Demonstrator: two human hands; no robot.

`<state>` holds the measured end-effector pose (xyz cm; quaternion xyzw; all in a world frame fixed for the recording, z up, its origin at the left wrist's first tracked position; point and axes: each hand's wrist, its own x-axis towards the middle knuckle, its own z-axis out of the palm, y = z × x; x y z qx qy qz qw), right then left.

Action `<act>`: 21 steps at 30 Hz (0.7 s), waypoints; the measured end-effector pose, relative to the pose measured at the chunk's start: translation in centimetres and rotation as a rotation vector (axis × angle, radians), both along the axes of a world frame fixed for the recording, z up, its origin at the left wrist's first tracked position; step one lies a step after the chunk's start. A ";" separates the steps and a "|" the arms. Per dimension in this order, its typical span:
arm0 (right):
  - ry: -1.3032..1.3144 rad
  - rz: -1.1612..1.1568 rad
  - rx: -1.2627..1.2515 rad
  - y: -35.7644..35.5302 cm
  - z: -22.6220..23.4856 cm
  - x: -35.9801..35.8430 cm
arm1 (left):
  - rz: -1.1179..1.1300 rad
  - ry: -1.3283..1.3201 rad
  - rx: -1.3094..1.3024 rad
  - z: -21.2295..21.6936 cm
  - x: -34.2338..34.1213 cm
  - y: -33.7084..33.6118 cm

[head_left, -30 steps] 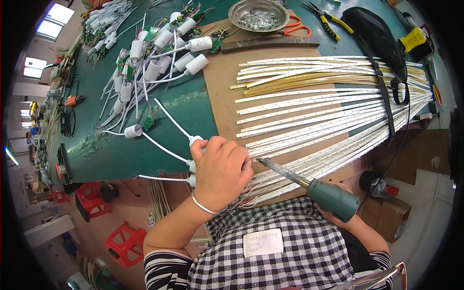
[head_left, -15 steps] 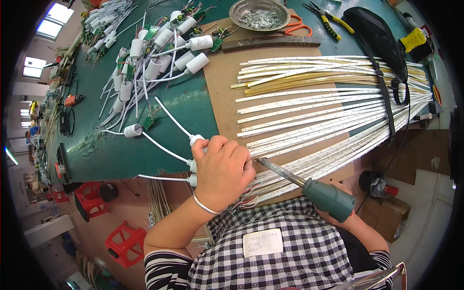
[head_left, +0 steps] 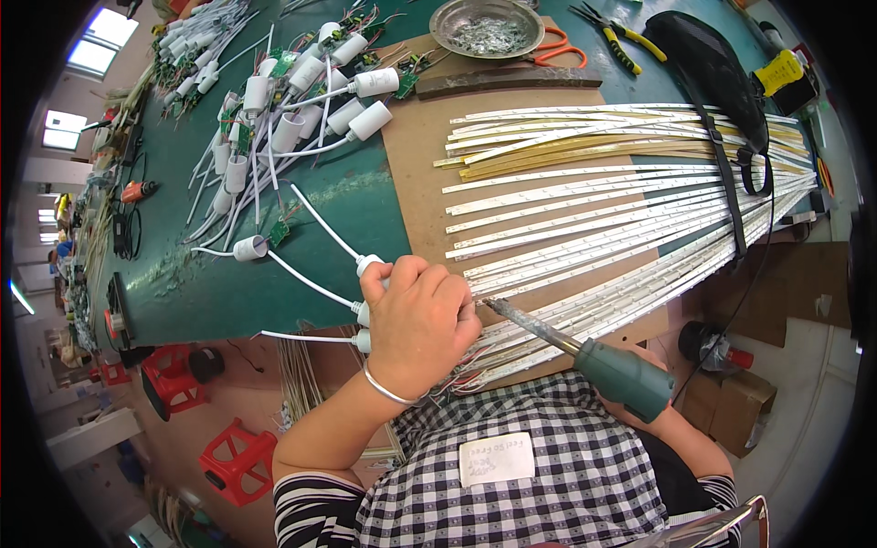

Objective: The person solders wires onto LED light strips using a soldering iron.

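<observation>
My left hand is closed in a pinch over the ends of the white LED strips. What its fingertips hold is hidden under the knuckles. White plastic end caps with cables stick out beside its thumb and wrist. My right hand, mostly behind the handle, grips a soldering iron with a green handle. Its dark tip points left, close to my left fingertips and over the strip ends. Thin coloured wires show below my left hand.
A pile of white caps with cables and green circuit boards lies at the far left. Behind the strips are a metal bowl of solder scraps, orange-handled scissors and pliers. A black bag's strap crosses the strips. Red stools stand below.
Almost nothing differs. The bench and the things on it sit very slightly further left in the picture; both hands and the soldering iron hold their places.
</observation>
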<state>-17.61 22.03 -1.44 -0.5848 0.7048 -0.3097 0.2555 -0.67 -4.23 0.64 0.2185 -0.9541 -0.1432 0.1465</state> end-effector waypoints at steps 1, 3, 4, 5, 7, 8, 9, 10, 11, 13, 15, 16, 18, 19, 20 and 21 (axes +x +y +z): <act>0.020 0.015 -0.011 -0.3 0.3 -0.1 | 0.001 -0.002 0.005 0.0 0.0 0.0; -0.008 0.013 0.003 -0.4 0.3 0.0 | -0.002 0.001 0.004 0.0 0.0 0.0; -0.035 0.010 0.018 -0.4 0.3 0.0 | -0.004 0.004 0.004 0.0 0.0 -0.1; -0.035 0.011 0.018 -0.3 0.1 0.0 | -0.003 0.004 0.004 0.0 0.0 -0.1; -0.143 -0.018 0.009 0.2 -0.5 0.1 | -0.007 0.010 -0.001 0.0 0.0 -0.1; -0.143 -0.018 0.009 0.0 -0.3 0.1 | -0.007 0.010 -0.001 0.0 0.0 -0.1; -0.132 -0.007 0.001 -0.2 0.0 0.0 | -0.007 0.006 0.001 0.0 0.0 -0.1; -0.120 0.004 -0.007 -0.4 0.1 0.0 | -0.007 0.003 0.003 0.0 0.0 -0.1; -0.120 0.004 -0.007 -0.4 0.1 0.0 | -0.008 0.003 0.004 0.0 0.0 -0.2; -0.111 -0.021 -0.017 -0.5 0.0 0.1 | -0.009 -0.001 0.015 0.0 0.0 -0.2; 0.025 0.017 -0.026 -1.1 1.2 -0.1 | -0.008 -0.002 0.011 0.0 0.0 -0.1; 0.161 0.056 -0.035 -1.3 1.6 -0.2 | -0.007 -0.003 0.008 0.0 0.0 -0.1; 0.147 0.044 0.012 -0.8 1.5 -0.5 | -0.007 -0.003 0.010 0.0 0.0 -0.1; 0.133 0.030 0.059 -0.5 1.5 -0.5 | -0.008 -0.001 0.013 0.0 0.0 -0.1; 0.133 0.028 0.058 -0.5 1.6 -0.4 | -0.009 -0.001 0.011 0.1 0.0 -0.1; 0.118 -0.019 0.045 -0.5 1.8 -0.1 | -0.009 -0.009 0.009 0.2 0.0 -0.1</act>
